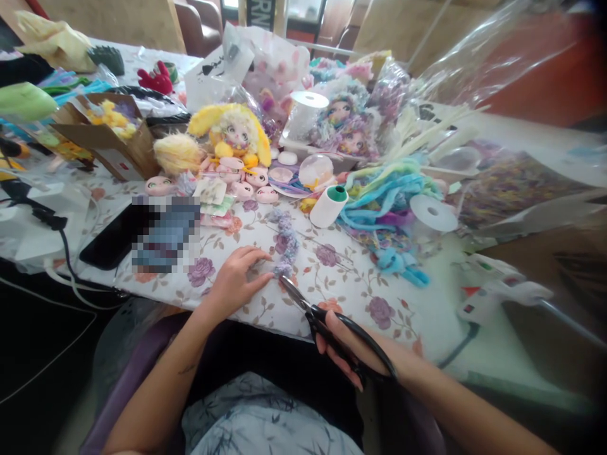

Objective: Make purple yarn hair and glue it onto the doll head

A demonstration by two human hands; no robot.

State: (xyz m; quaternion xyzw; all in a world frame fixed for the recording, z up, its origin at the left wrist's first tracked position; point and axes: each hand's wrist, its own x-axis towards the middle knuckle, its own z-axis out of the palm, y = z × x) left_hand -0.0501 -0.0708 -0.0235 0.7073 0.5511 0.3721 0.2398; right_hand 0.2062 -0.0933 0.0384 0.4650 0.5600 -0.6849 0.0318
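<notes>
Purple fuzzy yarn point(286, 240) lies in a strip on the flowered tablecloth point(351, 278), running from near the white spool point(329, 206) down toward the table's near edge. Left hand point(236, 278) rests flat on the cloth, fingers loosely together, fingertips touching the strip's lower end. Right hand point(353, 351) is clamped around the black handles of the scissors point(327, 319), whose blades point up-left, their tips meeting the yarn's lower end just beside the left fingertips. Behind lie doll faces point(246, 183), a yellow plush doll point(232, 136) and a dark phone point(116, 237).
</notes>
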